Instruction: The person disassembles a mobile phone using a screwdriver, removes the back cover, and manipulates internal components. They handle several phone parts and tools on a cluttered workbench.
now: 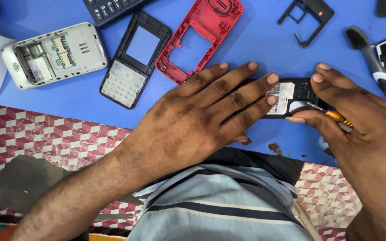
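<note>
Striped shirt cloth [222,203] filled the nearest edge at six o'clock, with a red-and-white checked cover [45,138] beside it. Past that, on the blue work surface [90,100], both hands met over a black phone body [291,96] lying back-up, its white label showing. Its long axis ran from nine to three o'clock, across the person's front.

The left hand [193,120] lay flat on the phone's nine o'clock end, fingers together and stretched toward three o'clock, pressing down, not gripping. The right hand [358,129] came in from four o'clock, its thumb and fingertips pinched on the phone's three o'clock end, while an orange-handled screwdriver [336,117] was tucked in the same hand, its tip pointing toward nine o'clock at the phone's back. Both hands touched the phone, the right one nearer its open end.

Farther off, at eleven o'clock, lay a red phone frame [202,35], a black keypad frame [135,58] and a white phone shell [54,53]. At two o'clock rested a grey-handled brush [376,67].
</note>
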